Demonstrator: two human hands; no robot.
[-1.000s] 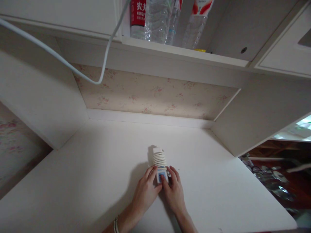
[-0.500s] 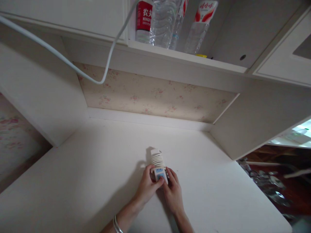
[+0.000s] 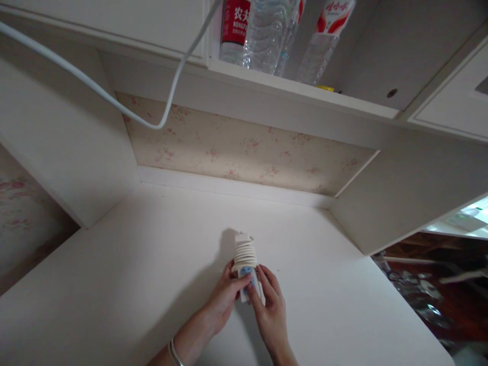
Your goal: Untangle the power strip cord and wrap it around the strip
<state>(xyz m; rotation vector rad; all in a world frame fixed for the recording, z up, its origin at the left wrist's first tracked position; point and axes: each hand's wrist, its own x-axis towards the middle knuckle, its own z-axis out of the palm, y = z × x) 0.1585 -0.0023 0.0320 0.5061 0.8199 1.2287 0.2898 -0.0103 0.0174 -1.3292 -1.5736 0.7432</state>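
Note:
A white power strip (image 3: 244,291) with blue socket faces is held between both my hands above the tabletop. Its white cord (image 3: 245,253) is wound in several turns round the far half, and a white end pokes out beyond the coils. My left hand (image 3: 224,297) grips the left side, thumb lying across the sockets. On the opposite side my right hand (image 3: 270,300) has its fingers along the edge and its thumb on the face near the left thumb. The undersides of the fingers are hidden.
The white desk (image 3: 160,244) lies beneath. A floral back panel (image 3: 236,147) closes its rear. Overhead, a shelf (image 3: 297,87) holds several plastic bottles (image 3: 267,40). A thick white cable (image 3: 114,101) hangs in front at upper left. Shiny objects (image 3: 423,295) lie beyond the right edge.
The power strip is turned slightly more upright, and more of its lower end shows. My left thumb has moved up across the sockets. The view has shifted a little.

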